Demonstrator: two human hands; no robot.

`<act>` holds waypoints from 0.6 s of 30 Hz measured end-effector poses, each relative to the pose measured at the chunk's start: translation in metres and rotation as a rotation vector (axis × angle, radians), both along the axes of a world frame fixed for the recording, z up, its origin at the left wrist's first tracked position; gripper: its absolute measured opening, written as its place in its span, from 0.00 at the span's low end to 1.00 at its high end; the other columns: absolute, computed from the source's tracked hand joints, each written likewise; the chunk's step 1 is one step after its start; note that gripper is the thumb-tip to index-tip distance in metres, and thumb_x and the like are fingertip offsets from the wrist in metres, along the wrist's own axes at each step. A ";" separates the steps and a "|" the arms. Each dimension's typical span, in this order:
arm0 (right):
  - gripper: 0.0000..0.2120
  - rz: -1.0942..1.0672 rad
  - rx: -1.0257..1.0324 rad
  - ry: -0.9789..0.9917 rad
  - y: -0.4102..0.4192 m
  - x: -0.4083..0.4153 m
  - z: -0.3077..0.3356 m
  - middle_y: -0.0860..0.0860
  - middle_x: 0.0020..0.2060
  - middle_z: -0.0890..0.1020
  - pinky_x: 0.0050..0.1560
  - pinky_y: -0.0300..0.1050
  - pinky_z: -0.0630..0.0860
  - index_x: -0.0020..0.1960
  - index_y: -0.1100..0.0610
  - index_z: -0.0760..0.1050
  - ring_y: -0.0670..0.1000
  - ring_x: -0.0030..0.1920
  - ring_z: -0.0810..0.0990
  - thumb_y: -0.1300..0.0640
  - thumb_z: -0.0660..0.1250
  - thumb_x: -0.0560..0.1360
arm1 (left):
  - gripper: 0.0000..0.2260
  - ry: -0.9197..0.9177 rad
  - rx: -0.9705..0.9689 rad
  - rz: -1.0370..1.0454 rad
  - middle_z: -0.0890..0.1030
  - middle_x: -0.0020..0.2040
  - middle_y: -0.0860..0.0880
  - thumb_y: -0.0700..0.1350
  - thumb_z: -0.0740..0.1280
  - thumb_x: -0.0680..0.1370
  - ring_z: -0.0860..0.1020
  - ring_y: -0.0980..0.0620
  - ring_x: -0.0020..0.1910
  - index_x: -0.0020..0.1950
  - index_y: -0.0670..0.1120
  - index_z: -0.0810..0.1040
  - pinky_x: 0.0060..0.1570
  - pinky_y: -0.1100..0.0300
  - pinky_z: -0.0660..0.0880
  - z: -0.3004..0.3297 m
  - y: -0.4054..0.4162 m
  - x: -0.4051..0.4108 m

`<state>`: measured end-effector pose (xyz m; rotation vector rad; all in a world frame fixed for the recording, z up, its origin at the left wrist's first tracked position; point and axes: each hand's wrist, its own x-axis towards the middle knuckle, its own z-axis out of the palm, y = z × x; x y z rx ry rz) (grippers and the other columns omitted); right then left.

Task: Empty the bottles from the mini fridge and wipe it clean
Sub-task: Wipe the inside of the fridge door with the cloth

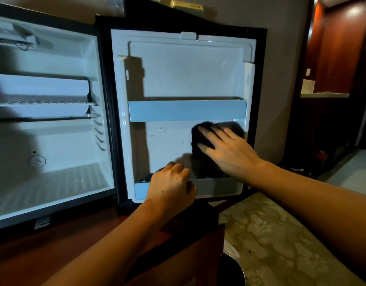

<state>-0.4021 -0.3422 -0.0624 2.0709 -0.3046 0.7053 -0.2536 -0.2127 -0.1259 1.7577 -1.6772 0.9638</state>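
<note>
The bottles are out of view and the white-lined black mini fridge (54,141) on the dark wooden desk (54,254) looks empty, so wiping is the step in hand. The right hand (225,151), fingers spread flat, presses a dark cloth (200,135) against the open door's white inner panel (167,141). The left hand (171,186), curled, grips the lower door shelf (219,187), steadying it. Dark specks (163,129) lie left of the cloth; next, I judge, a sweep that way. The upper door shelf (187,110) limits upward strokes.
</note>
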 end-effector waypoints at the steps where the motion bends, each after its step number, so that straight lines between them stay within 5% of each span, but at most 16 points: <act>1: 0.20 -0.025 0.056 -0.046 0.004 0.005 0.001 0.63 0.70 0.69 0.66 0.58 0.69 0.63 0.55 0.77 0.66 0.66 0.72 0.56 0.55 0.75 | 0.08 0.001 0.005 -0.004 0.73 0.29 0.51 0.47 0.70 0.67 0.70 0.52 0.30 0.32 0.46 0.75 0.27 0.64 0.60 0.000 0.000 0.001; 6: 0.13 0.124 0.100 0.182 -0.004 0.011 -0.011 0.60 0.69 0.73 0.51 0.55 0.79 0.53 0.54 0.80 0.64 0.67 0.72 0.57 0.73 0.68 | 0.06 0.037 0.030 0.009 0.73 0.28 0.50 0.46 0.69 0.63 0.72 0.50 0.29 0.30 0.47 0.74 0.28 0.64 0.56 0.004 0.003 0.000; 9: 0.09 0.226 -0.015 0.373 -0.014 0.009 -0.015 0.59 0.67 0.75 0.65 0.58 0.72 0.51 0.56 0.81 0.62 0.68 0.72 0.58 0.70 0.71 | 0.04 0.052 0.038 0.001 0.75 0.30 0.51 0.46 0.69 0.63 0.74 0.50 0.30 0.31 0.47 0.76 0.29 0.65 0.58 0.003 0.004 0.001; 12: 0.12 0.159 -0.044 0.239 -0.011 0.010 -0.005 0.60 0.69 0.72 0.71 0.59 0.61 0.55 0.55 0.81 0.63 0.68 0.72 0.57 0.71 0.72 | 0.05 0.062 0.040 0.008 0.74 0.29 0.51 0.47 0.68 0.63 0.73 0.50 0.30 0.31 0.47 0.75 0.28 0.64 0.59 0.002 0.004 0.001; 15: 0.21 0.069 0.091 -0.048 0.003 0.015 0.005 0.63 0.70 0.69 0.68 0.58 0.67 0.62 0.56 0.78 0.66 0.66 0.73 0.61 0.70 0.70 | 0.05 0.066 0.050 0.004 0.75 0.30 0.51 0.47 0.67 0.65 0.73 0.51 0.31 0.31 0.47 0.76 0.26 0.64 0.62 0.002 0.005 0.001; 18: 0.21 0.097 0.197 -0.041 0.012 0.026 0.003 0.62 0.73 0.66 0.64 0.61 0.73 0.65 0.57 0.76 0.65 0.69 0.70 0.62 0.68 0.72 | 0.05 0.059 0.090 0.007 0.76 0.32 0.51 0.47 0.65 0.65 0.74 0.52 0.32 0.34 0.48 0.78 0.26 0.65 0.63 0.004 0.008 0.002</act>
